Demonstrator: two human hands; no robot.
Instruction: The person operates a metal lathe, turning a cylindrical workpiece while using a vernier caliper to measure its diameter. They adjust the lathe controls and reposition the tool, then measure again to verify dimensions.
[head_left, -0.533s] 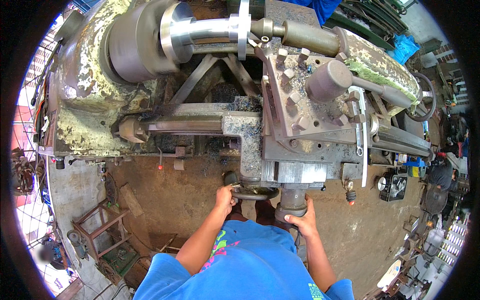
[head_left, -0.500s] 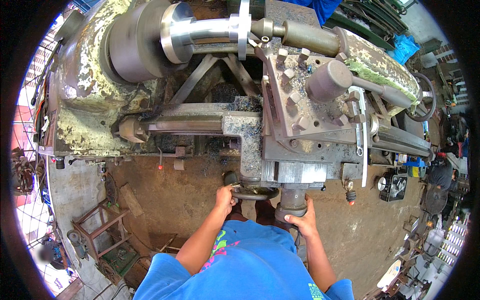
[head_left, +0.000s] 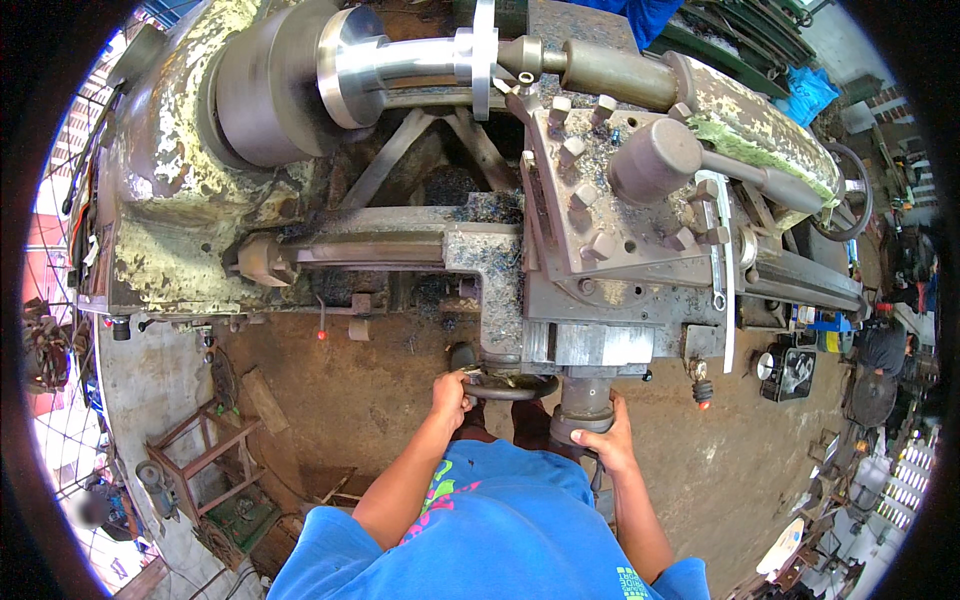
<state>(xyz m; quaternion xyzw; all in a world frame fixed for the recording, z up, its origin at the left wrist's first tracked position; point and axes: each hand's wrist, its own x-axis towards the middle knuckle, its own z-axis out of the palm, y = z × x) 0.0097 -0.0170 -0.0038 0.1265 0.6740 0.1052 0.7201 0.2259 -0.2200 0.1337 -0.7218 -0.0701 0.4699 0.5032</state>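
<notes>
Left hand (head_left: 450,394) is wrapped round the rim of the handwheel (head_left: 518,388), right hand (head_left: 609,442) round the cross-slide collar (head_left: 584,397), before the lathe carriage (head_left: 503,305). Both controls look rigid, likely weighty, best gripped at their edges. Beyond lies a flanged shaft (head_left: 422,62).

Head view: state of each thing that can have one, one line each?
Chuck: blurred, apparently spinning.
Workpiece: shiny bare metal, set between chuck and tailstock.
Tool post: strewn with chips.
Carriage: chip-strewn.
Spanner: lying beside tool post.
Handwheel: gripped by left hand.
Right hand: on grey collar; fingers partly hidden.
</notes>
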